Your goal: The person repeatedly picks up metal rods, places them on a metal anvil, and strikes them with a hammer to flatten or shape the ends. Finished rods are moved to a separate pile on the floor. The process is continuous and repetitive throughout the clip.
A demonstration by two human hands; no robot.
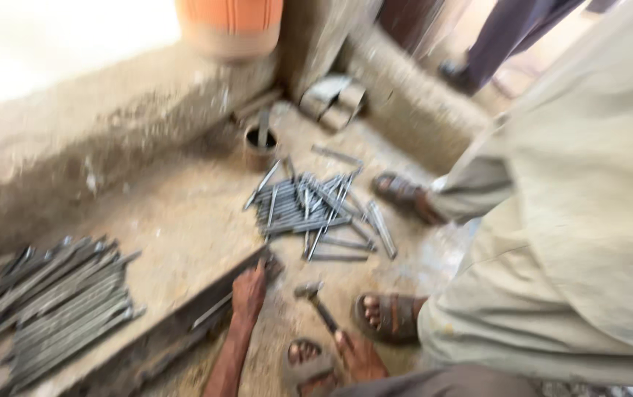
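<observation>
Two hands at work, ours; left hand pressed on the end of a long dark metal bar lying on the floor, fingers curled over it; right hand closed round the handle of a hammer, its head resting near the bar's end. We judge a striking step in hand; next needs the bar steadied. One small rusty tin by the wall holds an upright rod; loose cut rods piled beyond; a longer bundle at left.
</observation>
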